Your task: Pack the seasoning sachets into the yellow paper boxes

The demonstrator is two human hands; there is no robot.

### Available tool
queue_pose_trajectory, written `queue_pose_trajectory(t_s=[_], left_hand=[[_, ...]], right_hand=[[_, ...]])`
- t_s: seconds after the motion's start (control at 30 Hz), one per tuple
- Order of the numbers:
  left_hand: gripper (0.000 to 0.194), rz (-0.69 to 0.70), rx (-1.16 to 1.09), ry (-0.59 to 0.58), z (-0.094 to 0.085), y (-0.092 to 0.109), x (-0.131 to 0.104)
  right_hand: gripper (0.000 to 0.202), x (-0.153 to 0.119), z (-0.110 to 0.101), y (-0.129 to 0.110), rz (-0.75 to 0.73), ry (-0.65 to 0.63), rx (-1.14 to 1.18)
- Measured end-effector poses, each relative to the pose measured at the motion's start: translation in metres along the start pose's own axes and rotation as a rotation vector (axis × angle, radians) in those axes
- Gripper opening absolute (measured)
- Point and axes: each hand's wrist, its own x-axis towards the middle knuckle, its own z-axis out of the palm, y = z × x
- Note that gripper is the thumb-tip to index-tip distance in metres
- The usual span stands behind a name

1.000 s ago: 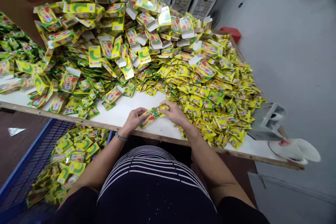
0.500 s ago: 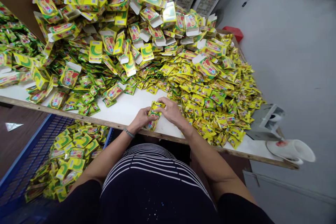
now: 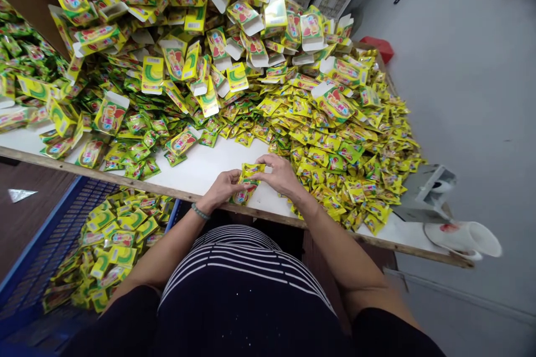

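My left hand [image 3: 221,188] is closed around a small yellow-green carton [image 3: 243,196] near the table's front edge. A yellow sachet [image 3: 252,168] shows at the carton's upper end, and my right hand [image 3: 277,176] pinches it between thumb and fingers. How far the sachet sits inside the carton is hidden by my fingers. Just beyond and to the right of my right hand spreads a big heap of yellow sachets [image 3: 322,156]. Green sachets [image 3: 140,150] lie in a looser pile to the left.
Open-ended cartons [image 3: 176,61] are piled high at the back of the white table [image 3: 184,170]. Below its edge, at the left, a blue crate [image 3: 54,223] holds filled-looking cartons [image 3: 121,256]. A tape dispenser-like grey device [image 3: 425,195] and a white mug [image 3: 463,237] stand at the right end.
The camera view has shifted slightly. Both hands stay at the carton with almost the same grip, and the yellow sachet remains at its upper end.
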Motion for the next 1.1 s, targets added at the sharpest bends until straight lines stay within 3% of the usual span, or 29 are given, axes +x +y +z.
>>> queue_pose_trajectory(t_s=[0.23,0.4,0.57,0.73,0.87,0.97,1.1], left_hand=[[0.052,0.026,-0.021,0.023,-0.002,-0.001,-0.004],[0.049,0.068,0.014,0.078,0.001,-0.003,-0.004],[0.047,0.102,0.076,0.107,0.001,-0.010,-0.003],[0.045,0.101,0.119,0.070,-0.005,-0.002,-0.010],[0.045,0.091,0.149,-0.034,-0.012,0.005,-0.017],[0.048,0.111,0.170,-0.003,-0.016,0.002,-0.018],[0.056,0.139,0.248,0.116,-0.021,-0.008,-0.019]], right_hand=[[0.017,-0.006,0.004,-0.008,-0.038,0.029,-0.058],[0.017,-0.008,0.004,-0.012,-0.035,-0.060,-0.096],[0.010,-0.001,0.004,-0.015,-0.073,0.011,-0.175],[0.028,-0.003,0.021,-0.012,-0.031,-0.266,-0.195],[0.039,-0.008,0.026,-0.010,0.012,-0.356,-0.184],[0.032,-0.013,0.026,-0.011,-0.030,-0.272,-0.145],[0.020,-0.024,0.026,-0.010,-0.031,0.069,0.042]])
